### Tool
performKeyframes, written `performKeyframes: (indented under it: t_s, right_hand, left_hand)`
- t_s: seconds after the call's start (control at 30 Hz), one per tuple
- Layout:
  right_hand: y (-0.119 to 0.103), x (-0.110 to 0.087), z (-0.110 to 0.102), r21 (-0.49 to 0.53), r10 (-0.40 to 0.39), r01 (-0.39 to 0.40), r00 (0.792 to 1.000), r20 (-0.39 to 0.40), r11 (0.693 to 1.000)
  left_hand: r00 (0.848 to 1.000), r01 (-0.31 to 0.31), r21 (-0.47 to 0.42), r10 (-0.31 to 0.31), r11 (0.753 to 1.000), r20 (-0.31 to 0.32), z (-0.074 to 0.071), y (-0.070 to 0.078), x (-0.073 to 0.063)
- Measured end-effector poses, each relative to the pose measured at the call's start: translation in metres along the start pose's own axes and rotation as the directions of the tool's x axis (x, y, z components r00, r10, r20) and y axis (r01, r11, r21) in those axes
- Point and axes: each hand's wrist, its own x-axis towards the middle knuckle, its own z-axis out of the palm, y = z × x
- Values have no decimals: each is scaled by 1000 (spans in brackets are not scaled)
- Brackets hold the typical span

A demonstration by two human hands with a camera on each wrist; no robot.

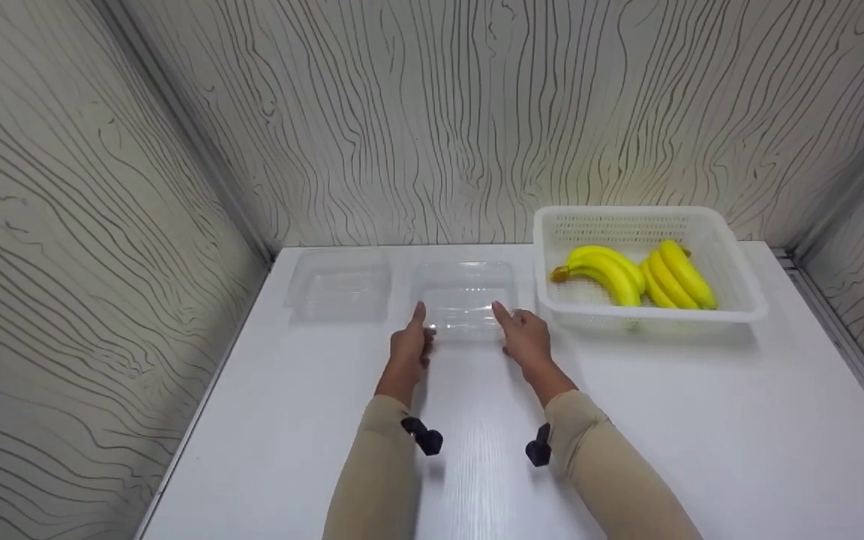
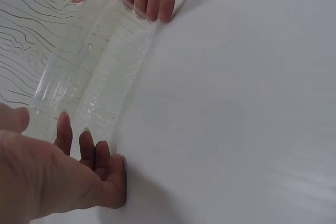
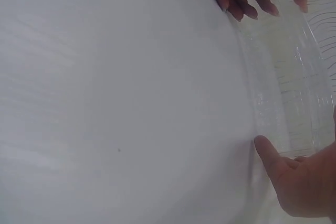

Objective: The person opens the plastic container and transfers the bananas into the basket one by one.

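Observation:
A clear plastic box [image 1: 464, 279] sits on the white table in the middle of the head view, between the two hands. My left hand [image 1: 408, 349] holds its near left end, thumb up at the rim and fingers bent low against the side. At the near right end my right hand [image 1: 528, 337] holds the same box, its thumb by the rim. The wrist views show the box [image 2: 100, 77] low on the tabletop, with fingers at both ends. Transparent walls make the exact contact of the fingertips hard to see.
Left of the box lies another clear plastic container [image 1: 342, 289]. A white perforated basket [image 1: 649, 313] stands at the back right, holding yellow bananas [image 1: 612, 271] in two bunches. Patterned wall panels [image 1: 432, 120] rise behind the white table [image 1: 477, 465] and along its sides.

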Motion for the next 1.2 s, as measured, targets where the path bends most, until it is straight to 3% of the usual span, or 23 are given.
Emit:
performKeyframes:
  t_s: [0.13,0.27,0.6,0.87,1.2]
  right_hand:
    - [-4,5,1,-19,16,-16,1000,15,1000]
    - [-8,11,-1,-38,23,-23,1000,15,999]
    - [-15,26,-5,-17,16,-16,1000,-2,1000]
    - [-18,35,0,-31,15,-15,1000,-7,999]
    - [-19,40,3,-49,-2,2,1000,4,999]
  left_hand:
    - [1000,-23,-40,23,999,0,5,2,4]
    - [998,-68,-23,68,997,-7,10,5,9]
    - [999,-33,-21,34,999,26,15,14,23]
    - [998,-37,25,38,999,-46,17,17,38]
    - [997,-28,67,32,997,-67,15,22,46]
